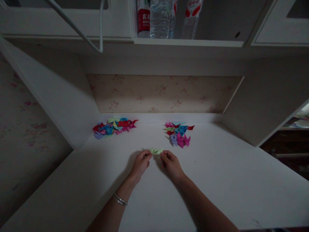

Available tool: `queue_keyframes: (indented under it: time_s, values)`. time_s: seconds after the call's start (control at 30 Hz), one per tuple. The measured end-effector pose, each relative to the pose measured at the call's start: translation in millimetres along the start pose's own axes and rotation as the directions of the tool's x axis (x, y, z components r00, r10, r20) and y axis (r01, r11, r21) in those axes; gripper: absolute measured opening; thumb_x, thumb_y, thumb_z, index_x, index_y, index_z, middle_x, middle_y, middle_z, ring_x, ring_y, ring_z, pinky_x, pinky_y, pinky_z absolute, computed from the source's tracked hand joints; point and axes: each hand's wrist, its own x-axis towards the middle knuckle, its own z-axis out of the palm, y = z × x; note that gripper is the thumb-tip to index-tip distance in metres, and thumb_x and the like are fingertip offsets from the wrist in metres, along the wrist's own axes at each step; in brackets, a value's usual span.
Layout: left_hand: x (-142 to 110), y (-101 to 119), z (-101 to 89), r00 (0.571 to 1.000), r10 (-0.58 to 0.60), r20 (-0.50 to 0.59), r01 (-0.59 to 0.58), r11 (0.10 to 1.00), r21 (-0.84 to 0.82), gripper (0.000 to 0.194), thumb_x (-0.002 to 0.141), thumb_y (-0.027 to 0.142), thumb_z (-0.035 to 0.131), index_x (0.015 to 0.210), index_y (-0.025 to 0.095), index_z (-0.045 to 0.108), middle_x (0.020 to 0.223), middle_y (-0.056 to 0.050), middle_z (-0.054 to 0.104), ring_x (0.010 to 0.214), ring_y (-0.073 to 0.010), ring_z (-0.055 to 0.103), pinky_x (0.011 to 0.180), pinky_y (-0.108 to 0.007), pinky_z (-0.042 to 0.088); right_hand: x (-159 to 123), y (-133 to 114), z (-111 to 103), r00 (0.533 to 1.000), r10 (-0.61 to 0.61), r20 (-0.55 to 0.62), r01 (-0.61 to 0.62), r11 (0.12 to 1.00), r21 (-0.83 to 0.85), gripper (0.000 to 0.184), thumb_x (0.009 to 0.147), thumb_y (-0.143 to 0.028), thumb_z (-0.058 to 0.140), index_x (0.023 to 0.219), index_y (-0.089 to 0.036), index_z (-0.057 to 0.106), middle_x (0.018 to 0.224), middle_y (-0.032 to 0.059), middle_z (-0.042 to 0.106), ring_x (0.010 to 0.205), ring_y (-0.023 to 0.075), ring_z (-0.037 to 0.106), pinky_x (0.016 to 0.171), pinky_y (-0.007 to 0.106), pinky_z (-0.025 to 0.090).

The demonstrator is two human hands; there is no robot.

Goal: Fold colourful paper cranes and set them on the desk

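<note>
A small pale green folded-paper piece (156, 151) is stretched between my two hands, low over the white tabletop. My left hand (142, 162) pinches its left end between thumb and fingers. At the opposite end, my right hand (171, 162) grips it the same way, fingers curled. Its exact folded shape is too small to make out. Beyond the hands, a pile of colourful folded papers (113, 126) lies at the back left. A smaller pile of folded papers (179, 132), in pink, blue, red and lilac, sits behind and right of my right hand.
The white tabletop (217, 180) is enclosed by side panels and a back edge. Above it, a shelf (188, 42) holds several plastic bottles (160, 19). A white cable (77, 29) hangs down at the upper left. Floral wallpaper (164, 93) shows behind.
</note>
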Motion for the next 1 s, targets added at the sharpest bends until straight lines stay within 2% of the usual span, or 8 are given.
queue_keyframes:
  time_s: [0.4, 0.77, 0.87, 1.0]
  values:
    - [-2.1, 4.3, 0.9, 1.0, 0.009, 0.0, -0.009, 1.0, 0.001, 0.026, 0.07, 0.039, 0.061, 0.079, 0.015, 0.061, 0.051, 0.006, 0.045, 0.042, -0.0074, 0.038, 0.041, -0.02, 0.026, 2.5, 3.9, -0.2, 1.0, 0.001, -0.021, -0.001, 1.0, 0.011, 0.035, 0.073, -0.052, 0.066, 0.075, -0.018, 0.058, 0.056, -0.004, 0.052, 0.042, 0.0077, 0.041, 0.04, 0.021, 0.028]
    - [0.6, -1.8, 0.1, 1.0, -0.006, 0.013, 0.006, 1.0, 0.001, 0.03, 0.07, 0.043, 0.061, 0.082, 0.015, 0.061, 0.051, 0.007, 0.045, 0.044, -0.008, 0.038, 0.042, -0.02, 0.025, 2.0, 2.3, 1.3, 0.999, 0.022, -0.024, -0.021, 0.999, 0.036, 0.037, 0.072, -0.054, 0.067, 0.075, -0.018, 0.058, 0.056, -0.0041, 0.052, 0.042, 0.0077, 0.039, 0.04, 0.022, 0.028]
    - [-1.6, 0.1, 0.2, 1.0, 0.001, 0.021, -0.001, 1.0, 0.022, 0.032, 0.071, 0.044, 0.061, 0.083, 0.015, 0.062, 0.049, 0.007, 0.044, 0.044, -0.0085, 0.038, 0.043, -0.021, 0.026, 1.2, -0.1, 1.4, 0.999, 0.023, -0.03, -0.022, 0.999, 0.042, 0.039, 0.072, -0.054, 0.066, 0.086, -0.018, 0.06, 0.059, -0.0042, 0.053, 0.043, 0.0081, 0.04, 0.04, 0.022, 0.029]
    - [-3.0, 1.8, 0.9, 0.999, 0.016, 0.035, -0.018, 0.999, 0.047, 0.033, 0.071, 0.047, 0.061, 0.08, 0.015, 0.063, 0.05, 0.007, 0.045, 0.045, -0.0087, 0.039, 0.045, -0.022, 0.026, 1.3, -6.3, 1.9, 0.995, 0.076, -0.064, -0.069, 0.993, 0.099, 0.054, 0.07, -0.057, 0.067, 0.108, -0.019, 0.058, 0.052, -0.0078, 0.046, 0.041, 0.0087, 0.035, 0.038, 0.022, 0.024]
